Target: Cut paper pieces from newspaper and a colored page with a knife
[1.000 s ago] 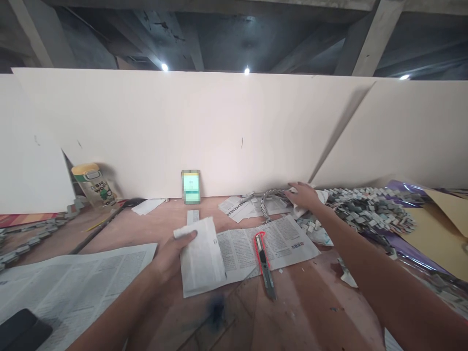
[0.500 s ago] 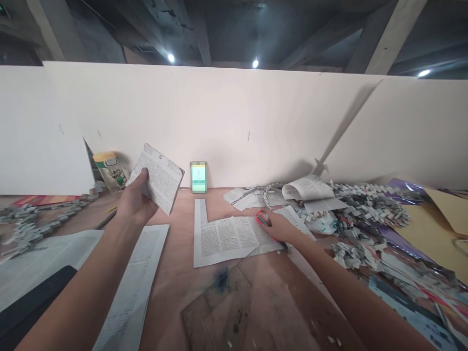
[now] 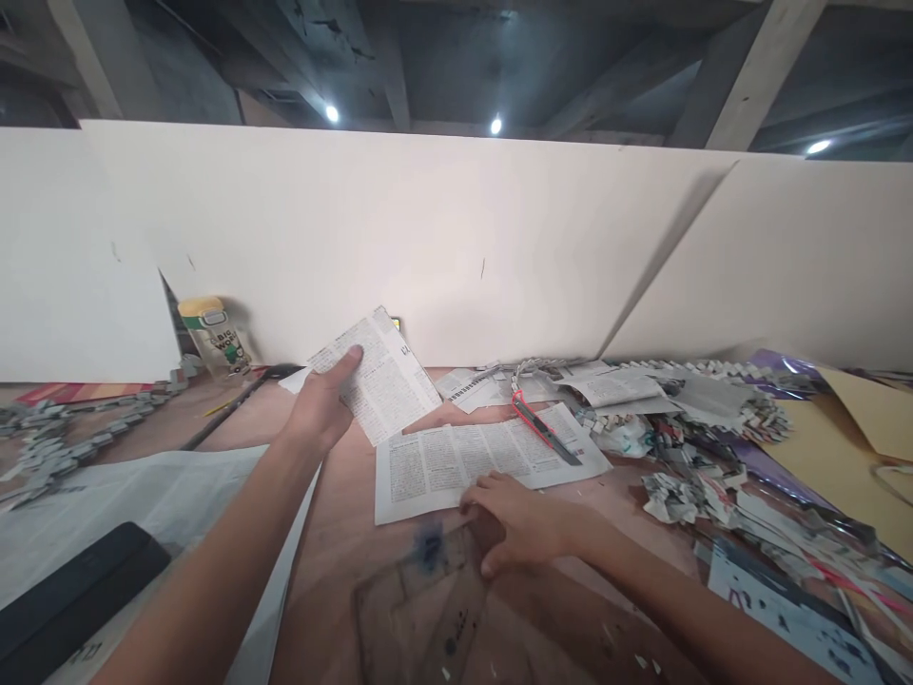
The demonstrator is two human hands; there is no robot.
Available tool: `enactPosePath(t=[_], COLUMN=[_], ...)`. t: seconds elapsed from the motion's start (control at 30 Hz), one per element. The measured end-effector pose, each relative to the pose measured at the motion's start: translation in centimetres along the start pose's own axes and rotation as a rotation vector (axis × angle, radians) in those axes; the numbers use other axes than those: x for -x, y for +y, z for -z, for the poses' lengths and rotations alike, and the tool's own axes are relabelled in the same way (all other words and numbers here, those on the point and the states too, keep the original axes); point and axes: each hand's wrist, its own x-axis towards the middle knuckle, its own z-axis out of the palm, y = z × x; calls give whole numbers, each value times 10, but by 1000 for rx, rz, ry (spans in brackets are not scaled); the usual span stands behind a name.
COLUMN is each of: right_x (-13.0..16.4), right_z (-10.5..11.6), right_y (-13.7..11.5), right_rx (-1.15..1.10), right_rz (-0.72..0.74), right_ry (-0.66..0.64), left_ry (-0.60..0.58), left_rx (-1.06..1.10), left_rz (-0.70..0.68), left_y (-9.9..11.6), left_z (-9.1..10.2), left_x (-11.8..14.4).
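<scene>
My left hand (image 3: 324, 404) is closed on a cut piece of newspaper (image 3: 389, 376), thumb on top, raised at a tilt above the table. A printed newspaper sheet (image 3: 435, 466) lies flat in the middle, with a red and black utility knife (image 3: 546, 428) resting on its right part. My right hand (image 3: 520, 523) is at the near edge of that sheet, fingers apart, thumb pointing down, and nothing shows in its grasp. Just below and left of it lies a clear plastic ruler or set square (image 3: 392, 609), stained and partly in shadow.
At the right are folded paper chains and scraps (image 3: 756, 495) and a tan envelope (image 3: 834, 438). A yellow-lidded bottle (image 3: 214, 333) stands at the back left. Newspaper (image 3: 192, 485) and a black case (image 3: 86, 599) lie at the left. A white panel (image 3: 442, 238) rises behind.
My right hand has let go of the utility knife, leaving it on the sheet, and has moved down toward me. My left hand has carried its newspaper piece right, now covering most of the phone.
</scene>
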Motion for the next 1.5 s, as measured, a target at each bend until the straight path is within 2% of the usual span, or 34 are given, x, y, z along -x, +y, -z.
enactPosePath(t=[0.17,0.27,0.4,0.5,0.6,0.67,0.73,0.83,0.93,1.03,1.13,1.2,1.33,1.4,1.5], right_x=[4,12,30,43,49,45,35,11,-10,-15,-5,2,2,-2,-9], right_z=[2,-1,1,15,36,50,60,67,72,77,83,85,86,84,78], right_y=[0,-7,-7,16,41,43,26,-14,-38,-35,-24,-19,-17,-20,-31], right_rx=[127,95,-179,-417,-340,-233,-315,-513,-522,-539,-515,-577,-810,-777,-592], right_rz=[-41,-90,-79,-121,-253,-303,-198,32,73,30,16,24,89,62,-16], right_ry=[-80,-81,-29,-28,82,316,502,640,798,881,883,881,838,849,1008], left_ry=[-44,-99,-195,-167,-136,-116,-96,-147,-259,-300,-255,-222,-105,-50,-21], left_rx=[-107,-110,-101,-53,-3,33,71,104,72,-80,-396,-561,-654,-682,-780], left_rz=[75,82,128,64,6,-8,-7,46,91,7,-114,-158,-222,-303,-547], left_y=[-2,0,9,23,33,32,25,8,-3,1,13,20,19,13,4], left_z=[-3,-6,-11,-14,-17,-20,-25,-32,-36,-33,-27,-24,-22,-24,-33], left_x=[8,14,22,27,30,32,33,37,40,39,38,38,36,36,46])
